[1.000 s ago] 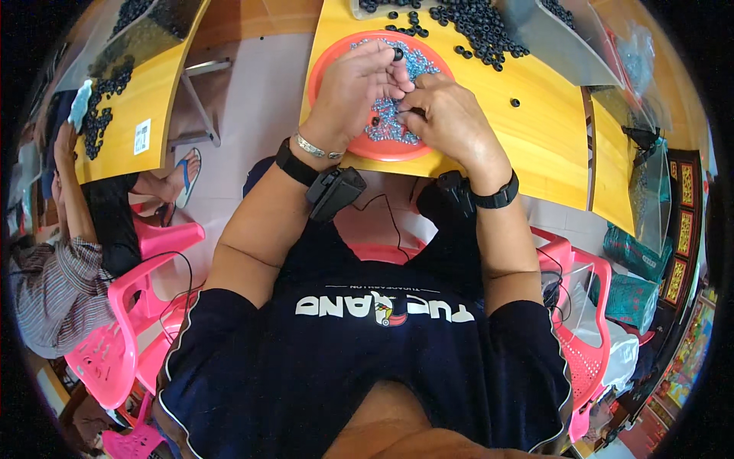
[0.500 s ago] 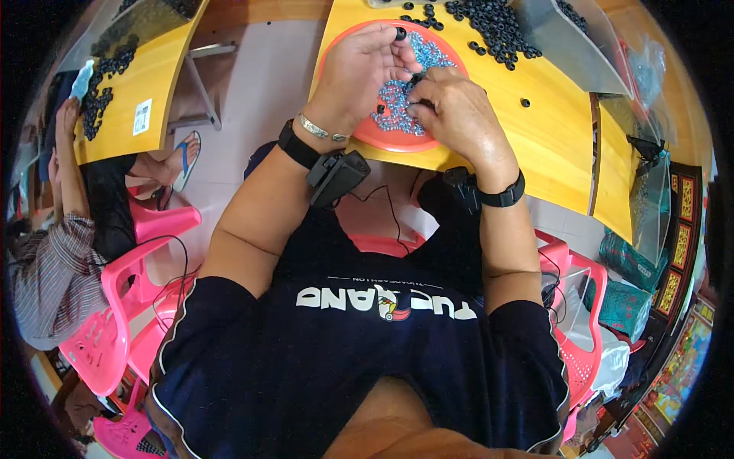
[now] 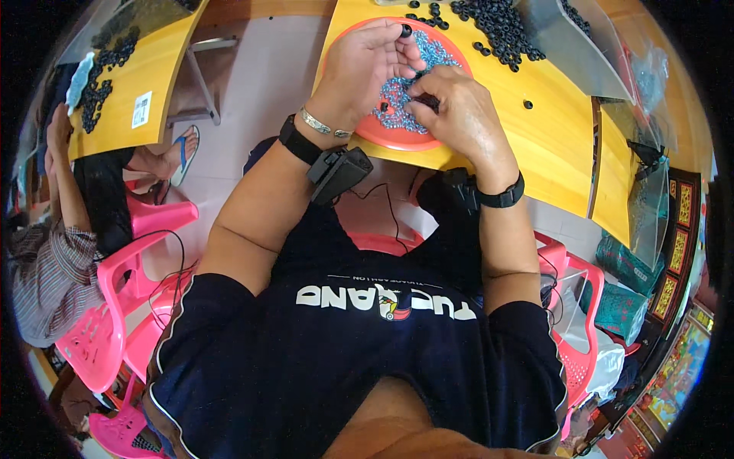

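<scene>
My left hand [image 3: 365,73] is palm up over a round orange-red tray [image 3: 397,142]. Its thumb and a fingertip pinch a small black round piece [image 3: 406,30], with the other fingers loosely curled. My right hand [image 3: 460,103] is closed, palm down, over the tray's right side. Something dark [image 3: 428,101] shows between its thumb and curled fingers, mostly hidden. Many small shiny bluish-silver metal parts [image 3: 396,116] lie spread in the tray. A black piece [image 3: 384,107] sits among them.
Black round pieces [image 3: 497,30] are heaped on the yellow table [image 3: 566,115] beside a grey bin [image 3: 569,46]; a single black piece [image 3: 527,104] lies apart. At left, another person's arm [image 3: 67,168] is by a second yellow table [image 3: 157,84] near a pink chair [image 3: 115,306].
The right hand's thumb and fingers have shifted slightly, showing more of the dark thing beneath them. My left hand keeps its pinch. The other person's hand has moved down from the light-blue object.
</scene>
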Demonstrator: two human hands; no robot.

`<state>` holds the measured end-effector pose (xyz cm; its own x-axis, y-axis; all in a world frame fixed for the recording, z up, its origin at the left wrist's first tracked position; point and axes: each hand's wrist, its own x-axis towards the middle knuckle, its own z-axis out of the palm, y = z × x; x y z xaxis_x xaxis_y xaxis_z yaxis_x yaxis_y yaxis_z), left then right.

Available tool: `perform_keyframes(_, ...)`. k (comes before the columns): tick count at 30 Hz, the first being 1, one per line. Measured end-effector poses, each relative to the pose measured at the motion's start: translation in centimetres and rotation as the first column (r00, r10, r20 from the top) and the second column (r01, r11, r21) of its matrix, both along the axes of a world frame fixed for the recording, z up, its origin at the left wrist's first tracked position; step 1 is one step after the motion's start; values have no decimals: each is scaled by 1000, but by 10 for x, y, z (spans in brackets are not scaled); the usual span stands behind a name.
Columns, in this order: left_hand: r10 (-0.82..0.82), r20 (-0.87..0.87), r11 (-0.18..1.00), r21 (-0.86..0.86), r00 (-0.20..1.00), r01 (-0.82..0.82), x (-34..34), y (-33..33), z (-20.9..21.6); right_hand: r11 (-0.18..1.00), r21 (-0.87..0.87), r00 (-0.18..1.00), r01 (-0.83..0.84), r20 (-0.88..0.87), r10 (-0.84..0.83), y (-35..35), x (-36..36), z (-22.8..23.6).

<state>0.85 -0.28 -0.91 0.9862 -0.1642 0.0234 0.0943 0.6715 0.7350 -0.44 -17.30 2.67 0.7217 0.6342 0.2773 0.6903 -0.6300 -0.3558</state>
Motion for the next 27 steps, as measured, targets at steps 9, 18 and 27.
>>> perform_keyframes(9,14,4,1000,2,1000,-14,-3,-1,3,997,-59,995,56,89,-50,0,4,-7)
perform_keyframes(18,9,7,1000,-10,1000,-9,-1,1,0,994,69,996,90,-12,-90,-9,11,1)
perform_keyframes(27,-20,37,1000,15,999,19,1,5,-6,994,-72,997,-80,-10,80,-7,0,3)
